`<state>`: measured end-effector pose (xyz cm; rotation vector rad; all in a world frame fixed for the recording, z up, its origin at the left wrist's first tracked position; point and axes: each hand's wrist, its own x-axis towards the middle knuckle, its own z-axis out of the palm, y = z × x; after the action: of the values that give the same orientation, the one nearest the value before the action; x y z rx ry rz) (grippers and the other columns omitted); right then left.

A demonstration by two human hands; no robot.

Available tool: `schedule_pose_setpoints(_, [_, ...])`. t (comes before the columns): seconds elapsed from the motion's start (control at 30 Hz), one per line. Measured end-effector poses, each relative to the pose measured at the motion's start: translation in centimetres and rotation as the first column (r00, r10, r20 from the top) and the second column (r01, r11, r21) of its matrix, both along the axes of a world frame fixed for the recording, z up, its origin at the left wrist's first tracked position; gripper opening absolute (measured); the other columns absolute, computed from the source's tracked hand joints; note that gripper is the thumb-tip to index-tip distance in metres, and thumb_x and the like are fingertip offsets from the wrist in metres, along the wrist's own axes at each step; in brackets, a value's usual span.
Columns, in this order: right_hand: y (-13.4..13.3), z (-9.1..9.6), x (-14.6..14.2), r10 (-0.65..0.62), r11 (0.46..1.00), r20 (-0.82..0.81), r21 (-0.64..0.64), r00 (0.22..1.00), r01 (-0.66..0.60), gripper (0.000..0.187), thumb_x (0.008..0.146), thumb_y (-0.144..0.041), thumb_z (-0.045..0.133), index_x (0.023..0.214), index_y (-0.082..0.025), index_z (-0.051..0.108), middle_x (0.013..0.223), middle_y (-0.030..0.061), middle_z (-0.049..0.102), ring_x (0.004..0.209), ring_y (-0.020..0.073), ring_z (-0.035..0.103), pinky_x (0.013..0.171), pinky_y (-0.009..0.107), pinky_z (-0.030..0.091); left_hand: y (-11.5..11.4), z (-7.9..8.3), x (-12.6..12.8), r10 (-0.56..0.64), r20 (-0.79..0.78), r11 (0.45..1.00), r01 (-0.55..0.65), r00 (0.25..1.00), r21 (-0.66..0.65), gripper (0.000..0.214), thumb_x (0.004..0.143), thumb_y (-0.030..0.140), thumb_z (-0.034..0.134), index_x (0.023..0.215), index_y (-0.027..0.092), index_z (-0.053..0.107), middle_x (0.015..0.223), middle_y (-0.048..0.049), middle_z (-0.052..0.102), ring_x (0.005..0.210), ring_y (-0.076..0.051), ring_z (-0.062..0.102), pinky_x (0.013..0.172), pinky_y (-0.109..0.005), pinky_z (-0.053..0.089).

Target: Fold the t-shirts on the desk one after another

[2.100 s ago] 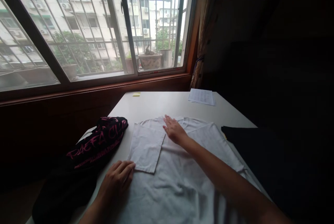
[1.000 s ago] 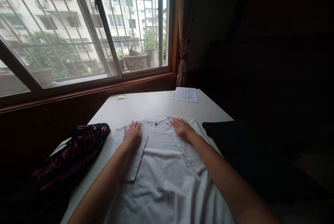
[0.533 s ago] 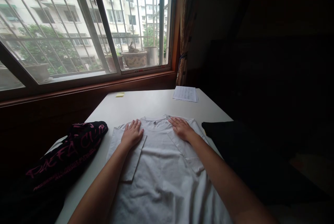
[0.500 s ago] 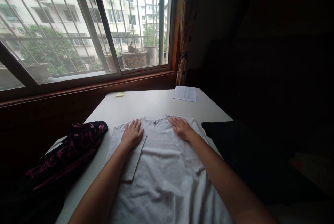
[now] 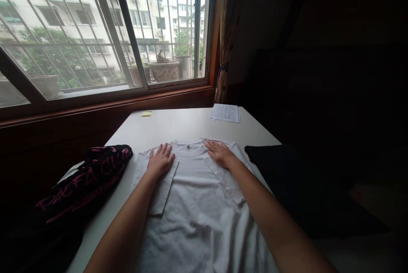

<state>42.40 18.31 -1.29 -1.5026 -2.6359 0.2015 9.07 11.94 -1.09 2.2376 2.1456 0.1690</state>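
A white T-shirt (image 5: 194,192) lies spread on the table, its collar toward the far side and both sleeves folded inward over the body. My left hand (image 5: 161,159) rests flat on the left shoulder, at the top of that folded sleeve, fingers spread. On the other shoulder, just right of the collar, my right hand (image 5: 219,153) lies flat with its fingers stretched out. Neither hand grips the cloth. The lower part of the shirt is wrinkled and runs out of view at the bottom.
Black clothing with pink lettering (image 5: 92,179) lies over the white table's (image 5: 178,124) left edge. Dark cloth (image 5: 287,175) covers the right edge. Papers (image 5: 225,113) and a yellow sticky note (image 5: 146,113) are at the far end, below a barred window (image 5: 95,31).
Both hands stay flat on the shirt's shoulders in almost the same place. The view has shifted very slightly; nothing has been picked up or let go.
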Motion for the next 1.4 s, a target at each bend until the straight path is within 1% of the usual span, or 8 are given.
schedule_pose_setpoints(0.17, [-0.7, 0.1, 0.0, -0.083, 0.997, -0.03, -0.015, 0.996, 0.082, 0.075, 0.103, -0.058, 0.028, 0.166, -0.021, 0.013, 0.171, 0.0046, 0.014, 0.158, 0.0211, 0.012, 0.127, 0.043, 0.008, -0.3, 0.0, -0.1, -0.002, -0.002, 1.0, 0.002, 1.0, -0.005, 0.064, 0.104, 0.054, 0.02, 0.161, 0.026, 0.029, 0.17, -0.0044, 0.019, 0.158, -0.028, 0.014, 0.123, -0.062, 0.013])
schedule_pose_setpoints(0.23, [-0.8, 0.1, 0.1, -0.103, 0.995, -0.026, -0.02, 0.994, 0.102, 0.078, 0.102, -0.061, 0.027, 0.166, -0.018, 0.012, 0.171, 0.0058, 0.013, 0.158, 0.0213, 0.01, 0.127, 0.042, 0.007, -0.4, -0.1, -0.1, -0.004, -0.001, 1.0, 0.004, 1.0, -0.004, 0.064, 0.104, 0.054, 0.02, 0.161, 0.026, 0.029, 0.17, -0.0048, 0.019, 0.158, -0.028, 0.014, 0.123, -0.062, 0.014])
schedule_pose_setpoints(0.4, [-0.8, -0.1, 0.2, -0.098, 0.995, 0.001, -0.031, 0.995, 0.097, 0.077, 0.102, -0.064, 0.024, 0.165, -0.019, 0.019, 0.171, 0.0051, 0.014, 0.158, 0.0209, 0.01, 0.127, 0.042, 0.005, -0.4, -0.2, -0.1, 0.001, 0.007, 1.0, -0.001, 1.0, -0.007, 0.064, 0.104, 0.055, 0.02, 0.161, 0.027, 0.029, 0.171, -0.0048, 0.018, 0.158, -0.027, 0.012, 0.124, -0.061, 0.013])
schedule_pose_setpoints(0.6, [-0.8, -0.1, 0.0, -0.116, 0.993, 0.017, -0.026, 0.993, 0.117, 0.076, 0.102, -0.064, 0.021, 0.165, -0.022, 0.017, 0.171, 0.0039, 0.013, 0.158, 0.0212, 0.01, 0.127, 0.044, 0.007, -0.3, -0.3, -0.1, 0.003, 0.006, 1.0, -0.003, 1.0, -0.017, 0.066, 0.104, 0.055, 0.019, 0.161, 0.025, 0.028, 0.171, -0.0043, 0.017, 0.158, -0.027, 0.011, 0.124, -0.062, 0.013])
schedule_pose_setpoints(0.9, [-0.6, -0.5, 0.1, -0.12, 0.992, 0.01, -0.034, 0.993, 0.12, 0.079, 0.101, -0.067, 0.019, 0.165, -0.02, 0.017, 0.171, 0.0033, 0.013, 0.158, 0.0199, 0.009, 0.127, 0.042, 0.006, -0.4, -0.4, -0.2, 0.004, -0.017, 1.0, -0.004, 1.0, -0.004, 0.066, 0.103, 0.055, 0.017, 0.161, 0.025, 0.029, 0.171, -0.0045, 0.017, 0.158, -0.027, 0.012, 0.123, -0.062, 0.014])
schedule_pose_setpoints(1.13, [-0.4, -0.7, 0.2, -0.119, 0.992, 0.015, -0.038, 0.993, 0.119, 0.08, 0.101, -0.068, 0.018, 0.165, -0.021, 0.015, 0.172, 0.0025, 0.012, 0.158, 0.0199, 0.009, 0.127, 0.042, 0.005, -0.4, -0.3, -0.1, 0.002, -0.02, 1.0, -0.002, 1.0, -0.001, 0.067, 0.103, 0.055, 0.017, 0.161, 0.024, 0.029, 0.17, -0.0051, 0.018, 0.158, -0.027, 0.013, 0.123, -0.063, 0.015])
schedule_pose_setpoints(1.3, [-0.1, -0.7, 0.1, -0.118, 0.992, 0.027, -0.036, 0.993, 0.119, 0.08, 0.101, -0.068, 0.018, 0.165, -0.02, 0.015, 0.172, 0.0034, 0.011, 0.158, 0.0198, 0.008, 0.127, 0.042, 0.005, 0.1, -0.3, -0.1, 0.007, -0.017, 1.0, -0.007, 1.0, -0.011, 0.067, 0.103, 0.057, 0.018, 0.161, 0.025, 0.028, 0.171, -0.0051, 0.018, 0.158, -0.027, 0.013, 0.123, -0.063, 0.015])
schedule_pose_setpoints(1.4, [0.4, -0.7, 0.0, -0.124, 0.992, 0.033, -0.035, 0.992, 0.125, 0.079, 0.101, -0.067, 0.018, 0.165, -0.021, 0.015, 0.172, 0.004, 0.011, 0.158, 0.0203, 0.008, 0.127, 0.043, 0.005, 0.6, -0.3, -0.2, 0.0, -0.014, 1.0, 0.0, 1.0, -0.01, 0.068, 0.103, 0.057, 0.017, 0.161, 0.024, 0.028, 0.171, -0.005, 0.017, 0.158, -0.027, 0.013, 0.123, -0.063, 0.015])
